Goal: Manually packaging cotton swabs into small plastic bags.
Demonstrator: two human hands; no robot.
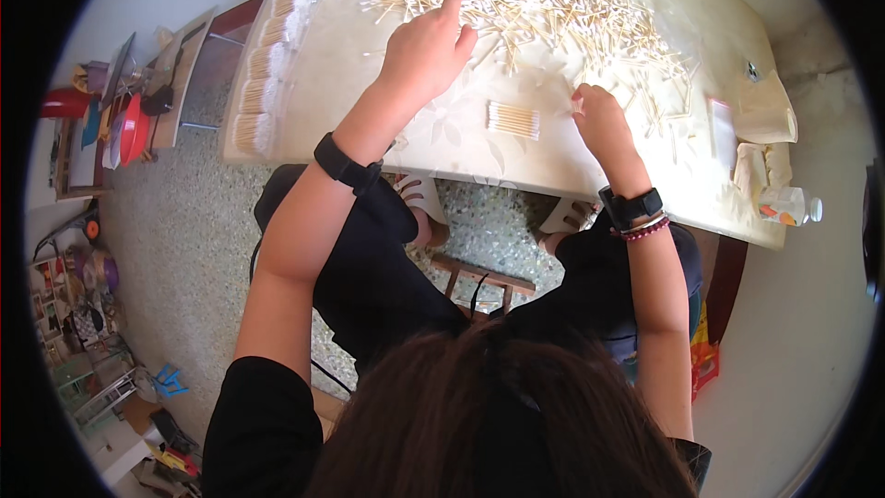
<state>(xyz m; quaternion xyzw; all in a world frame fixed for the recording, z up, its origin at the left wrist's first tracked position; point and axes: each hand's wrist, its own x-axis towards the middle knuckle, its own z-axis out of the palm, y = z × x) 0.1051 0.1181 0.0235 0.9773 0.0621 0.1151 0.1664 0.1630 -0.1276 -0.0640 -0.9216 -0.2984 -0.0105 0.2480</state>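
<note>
A large loose heap of cotton swabs (553,2), with pale sticks and white tips, spreads over the far part of the table (387,143). My left hand (422,55) is at the heap's near edge, index finger stretched over the swabs and thumb apart; its other fingers are hidden. My right hand (604,120) hovers over the table near the scattered swabs, its fingers curled together. Whatever it may pinch is too small to make out. Between my hands lies a neat flat row of cotton swabs (513,120), side by side.
Bundled swabs in clear plastic (263,74) line the table's left edge. At right are a white card (722,129), a beige paper-like roll (767,118) and a clear bottle (785,207). A wooden stool bar (484,272) stands between my legs. A red bowl (135,127) sits far left.
</note>
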